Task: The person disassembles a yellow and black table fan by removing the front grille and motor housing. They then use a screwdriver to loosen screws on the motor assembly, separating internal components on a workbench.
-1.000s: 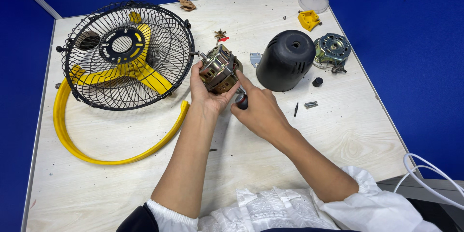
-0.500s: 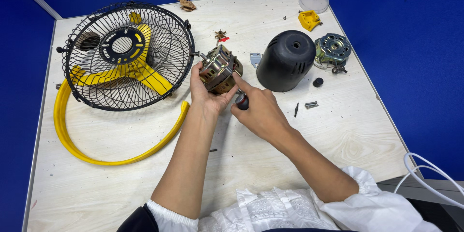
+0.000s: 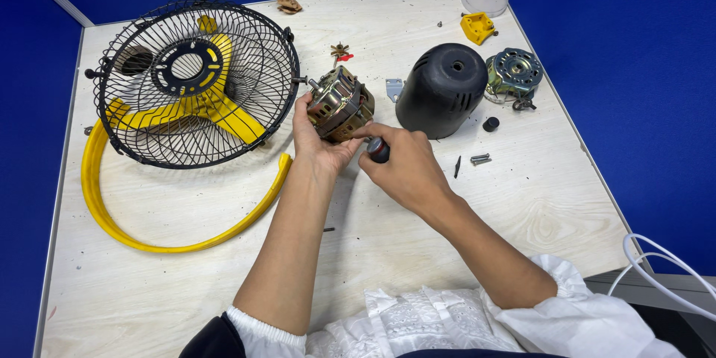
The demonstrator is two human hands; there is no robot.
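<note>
Left hand (image 3: 317, 142) cups the motor (image 3: 341, 103), likely heavy and rigid; right hand (image 3: 403, 168), fingers closed, holds a screwdriver (image 3: 378, 150) against it.

Small repair or assembly workstation. Pale wood-grain desk (image 3: 224, 291) enclosed by plain blue partition walls (image 3: 619, 67). Spread across it: dismantled fan parts, namely wire guard (image 3: 194, 82), yellow ring stand (image 3: 149, 231), black motor housing (image 3: 440, 89), bare motor (image 3: 339, 104), second motor part (image 3: 514, 71), loose screws (image 3: 479, 158).
</note>
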